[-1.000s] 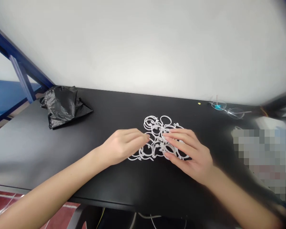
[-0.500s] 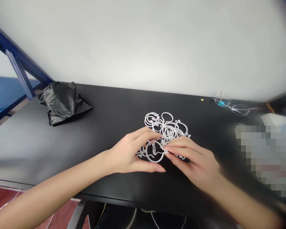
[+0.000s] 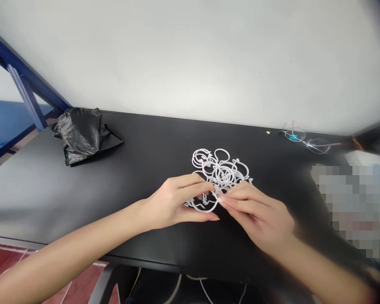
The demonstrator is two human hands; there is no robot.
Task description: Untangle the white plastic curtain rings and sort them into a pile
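A pile of white plastic rings [image 3: 221, 169] lies on the black table [image 3: 152, 147], near its middle. My left hand [image 3: 174, 202] curls round one white ring [image 3: 205, 207] at the pile's near edge, thumb below and fingers above it. My right hand [image 3: 259, 213] meets it from the right, its fingertips pinched on the same ring's right side. The ring sits just above the tabletop between the two hands.
A crumpled black plastic bag [image 3: 82, 135] lies at the table's back left. A pair of glasses [image 3: 305, 141] rests at the back right by the white wall. A blue metal frame [image 3: 22, 90] stands at left. A blurred-out patch covers the right side.
Both hands went from lying flat over the pile to closing on one ring at its near edge. The view shifted slightly.
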